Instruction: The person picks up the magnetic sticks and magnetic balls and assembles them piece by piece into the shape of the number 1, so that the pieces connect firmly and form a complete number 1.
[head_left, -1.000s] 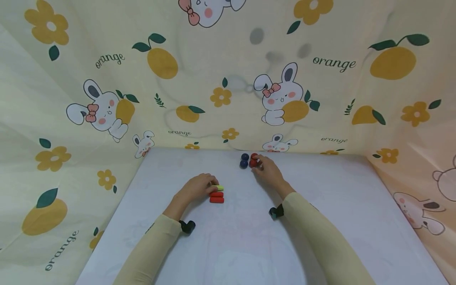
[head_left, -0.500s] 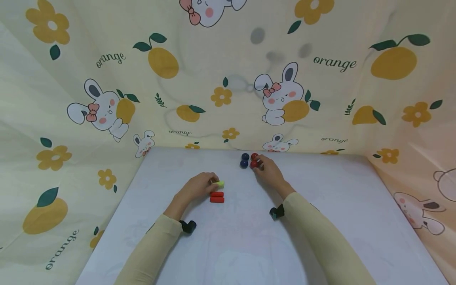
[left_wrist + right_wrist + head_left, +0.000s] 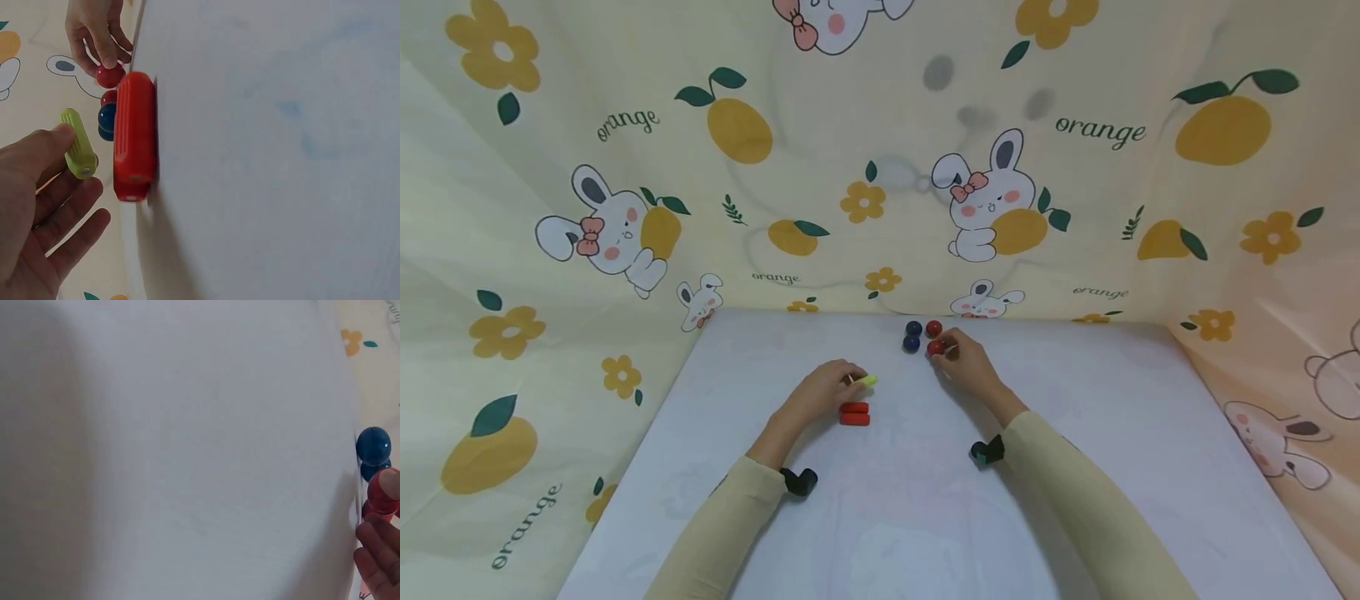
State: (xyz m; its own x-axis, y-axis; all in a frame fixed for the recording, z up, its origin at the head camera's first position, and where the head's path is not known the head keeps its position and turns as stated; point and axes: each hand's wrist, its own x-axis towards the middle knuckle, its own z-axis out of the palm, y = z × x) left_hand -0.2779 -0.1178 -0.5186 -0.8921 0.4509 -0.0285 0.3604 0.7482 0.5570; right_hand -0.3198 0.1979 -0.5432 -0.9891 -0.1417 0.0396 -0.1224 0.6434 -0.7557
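My left hand (image 3: 827, 390) pinches a small yellow-green stick (image 3: 78, 150) with ridged sides between thumb and fingers, held up off the table. Just below that hand, in the head view, two red sticks (image 3: 854, 414) of the same shape lie side by side; one red stick (image 3: 135, 125) largely covers the other in the left wrist view. With thumb and fingertips, my right hand (image 3: 967, 365) holds the nearer red ball (image 3: 934, 348). Behind it sits a second red ball (image 3: 933, 327). To their left are two dark blue balls (image 3: 912, 336), one behind the other.
The white table (image 3: 910, 500) meets a cream cloth backdrop (image 3: 880, 108) printed with rabbits and oranges just behind the balls. More of this cloth rises on the left and right sides. Both wrists carry a small black camera (image 3: 800, 482).
The yellow-green stick has come up and away from the red sticks in my left hand. My right hand has drawn the nearer red ball slightly apart from the one behind.
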